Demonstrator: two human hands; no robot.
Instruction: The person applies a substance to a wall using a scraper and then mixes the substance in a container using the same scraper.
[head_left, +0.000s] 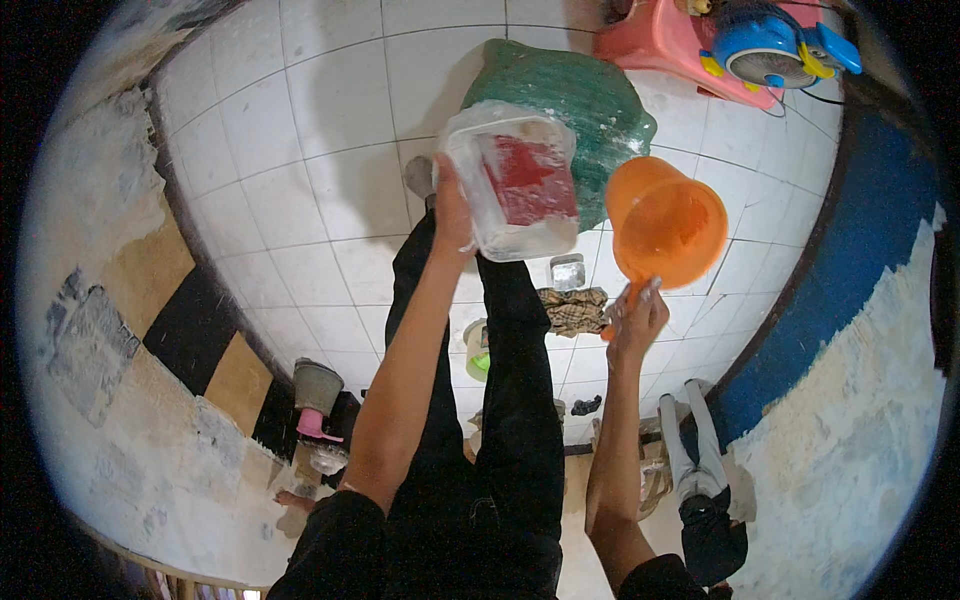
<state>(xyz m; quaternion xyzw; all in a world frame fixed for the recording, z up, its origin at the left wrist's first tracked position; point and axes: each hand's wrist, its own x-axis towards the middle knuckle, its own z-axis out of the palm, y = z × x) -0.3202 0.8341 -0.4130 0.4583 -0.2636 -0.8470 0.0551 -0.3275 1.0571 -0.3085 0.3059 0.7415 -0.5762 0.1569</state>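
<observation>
My left hand (455,205) grips the side of a white-smeared, translucent rectangular plastic container (470,140) with a red patch (522,175) inside it, held above my legs. My right hand (637,318) is closed on the handle of an orange plastic dipper (665,225), which is tilted with its mouth toward the camera and sits just right of the container. Behind both, a large green sack (540,75) with white marks lies on the white tiled floor (340,100).
A pink stool (640,45) with a blue fan (770,55) is at upper right. A small metal box (567,270), checked cloth (572,310) and buckets (318,378) lie farther down. Another person (705,470) is at lower right. Patchy walls (830,340) border both sides.
</observation>
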